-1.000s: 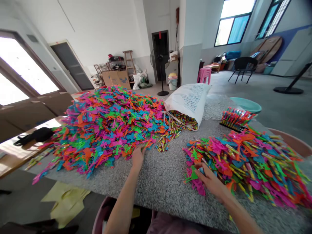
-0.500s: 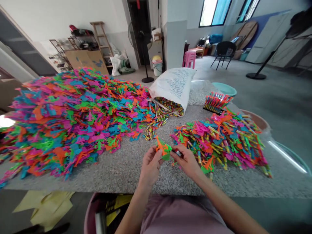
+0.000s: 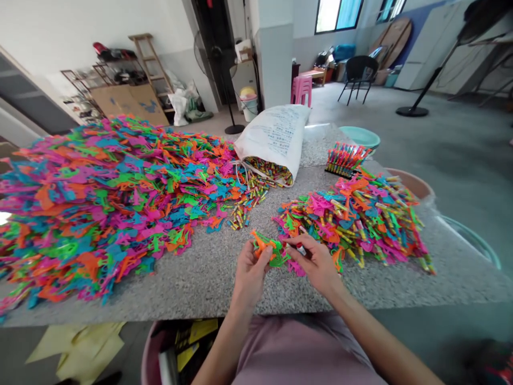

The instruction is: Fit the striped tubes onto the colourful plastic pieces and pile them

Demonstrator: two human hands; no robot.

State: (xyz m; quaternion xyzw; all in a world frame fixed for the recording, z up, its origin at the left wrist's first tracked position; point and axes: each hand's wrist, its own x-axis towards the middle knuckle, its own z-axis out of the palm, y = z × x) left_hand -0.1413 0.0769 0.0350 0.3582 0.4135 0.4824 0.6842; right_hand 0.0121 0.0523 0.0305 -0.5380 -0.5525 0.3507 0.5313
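My left hand point(image 3: 249, 275) is closed on a small bunch of orange and green plastic pieces point(image 3: 276, 255), thin and cut out in shape. Close to its right, my right hand point(image 3: 320, 264) pinches a small red and white tube point(image 3: 300, 248), its tip pointing at the green piece. Whether the tube touches that piece I cannot tell. Just beyond my right hand lies a heap of coloured pieces with printed tubes point(image 3: 360, 219) attached. On the left rises a big pile of loose plastic pieces point(image 3: 120, 187) in pink, blue, green and orange.
A white woven sack point(image 3: 276, 136) lies on the grey stone table point(image 3: 192, 283), spilling small printed tubes point(image 3: 240, 214). Behind the right heap stands a black rack of red-tipped items point(image 3: 347, 160). Basins point(image 3: 360, 137) stand past the table's far edge. A bin point(image 3: 154, 347) is below the front edge.
The view has shifted a little to the right. My right hand has turned slightly, so more of the red and white tube shows, and the green piece appears more spread towards it.
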